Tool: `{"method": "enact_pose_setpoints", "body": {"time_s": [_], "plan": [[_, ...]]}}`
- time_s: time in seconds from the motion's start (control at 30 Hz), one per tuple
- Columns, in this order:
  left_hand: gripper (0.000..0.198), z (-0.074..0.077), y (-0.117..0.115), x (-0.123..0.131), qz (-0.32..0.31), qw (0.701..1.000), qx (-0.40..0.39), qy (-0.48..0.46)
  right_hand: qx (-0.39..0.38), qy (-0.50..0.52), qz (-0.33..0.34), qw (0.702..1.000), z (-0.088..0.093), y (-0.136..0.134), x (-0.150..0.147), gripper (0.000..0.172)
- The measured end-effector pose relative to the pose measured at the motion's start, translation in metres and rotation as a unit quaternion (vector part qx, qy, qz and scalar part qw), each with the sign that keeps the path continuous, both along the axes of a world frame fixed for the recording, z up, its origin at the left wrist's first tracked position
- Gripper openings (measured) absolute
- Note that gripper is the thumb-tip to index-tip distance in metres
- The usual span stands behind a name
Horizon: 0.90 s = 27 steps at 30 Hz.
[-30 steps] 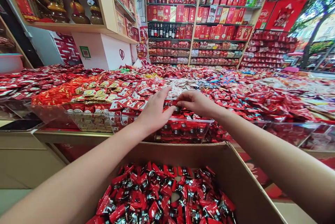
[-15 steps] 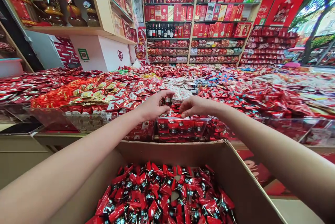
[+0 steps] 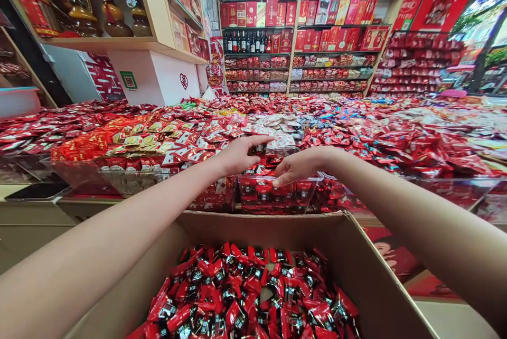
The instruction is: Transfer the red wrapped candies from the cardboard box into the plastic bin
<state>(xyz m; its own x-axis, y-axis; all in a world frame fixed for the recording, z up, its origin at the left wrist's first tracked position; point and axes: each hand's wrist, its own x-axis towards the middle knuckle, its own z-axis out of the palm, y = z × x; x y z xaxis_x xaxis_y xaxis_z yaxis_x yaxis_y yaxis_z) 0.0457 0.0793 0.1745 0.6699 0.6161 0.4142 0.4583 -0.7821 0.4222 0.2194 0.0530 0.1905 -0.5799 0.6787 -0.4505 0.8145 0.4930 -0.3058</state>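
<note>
My left hand [image 3: 236, 157] reaches over a clear plastic bin [image 3: 312, 183] of red-and-black wrapped candies [image 3: 263, 191]. Its thumb and fingers are curled round one dark candy [image 3: 260, 150] just above the pile. My right hand [image 3: 298, 165] is beside it, to the right. Its fingers are bent down and pressed together, tips on the candies at the bin's front rim; I cannot make out whether they hold anything. Below my arms stands an open cardboard box [image 3: 277, 223] filled with the same candies [image 3: 253, 297].
A wide display counter [image 3: 396, 133] is heaped with red-wrapped sweets in clear bins, with gold-and-red packets [image 3: 146, 141] to the left. Wall shelves [image 3: 293, 22] of red boxes and bottles stand behind. A shelf unit with bottles [image 3: 111, 11] is at upper left.
Both hands have drawn back towards the bin's front. The left hand has lifted a dark candy. The right hand has dropped its fingertips to the front rim.
</note>
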Motion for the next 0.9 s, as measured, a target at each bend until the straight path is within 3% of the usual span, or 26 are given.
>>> {"method": "enact_pose_setpoints", "body": {"time_s": [0.13,0.3,0.5,0.67,0.9], "plan": [[0.061,0.001,-0.002,0.001,0.007,1.0,0.022,0.0,0.01,-0.043,-0.018,0.999,0.003,-0.002,-0.003,0.039],[0.063,0.0,-0.003,0.001,0.017,1.0,0.002,-0.016,-0.009,0.025,-0.013,1.0,0.001,0.005,0.001,0.037],[0.045,-0.004,0.0,-0.003,0.06,0.998,-0.004,-0.01,0.045,-0.045,-0.001,0.998,-0.007,0.001,-0.009,0.025],[0.037,-0.002,0.001,-0.003,0.063,0.998,0.002,0.029,0.091,-0.019,0.001,0.996,-0.015,0.001,-0.003,0.024],[0.056,0.005,-0.001,0.006,0.029,0.996,0.01,0.083,0.107,0.073,-0.036,0.991,-0.021,-0.007,0.012,0.029]]}}
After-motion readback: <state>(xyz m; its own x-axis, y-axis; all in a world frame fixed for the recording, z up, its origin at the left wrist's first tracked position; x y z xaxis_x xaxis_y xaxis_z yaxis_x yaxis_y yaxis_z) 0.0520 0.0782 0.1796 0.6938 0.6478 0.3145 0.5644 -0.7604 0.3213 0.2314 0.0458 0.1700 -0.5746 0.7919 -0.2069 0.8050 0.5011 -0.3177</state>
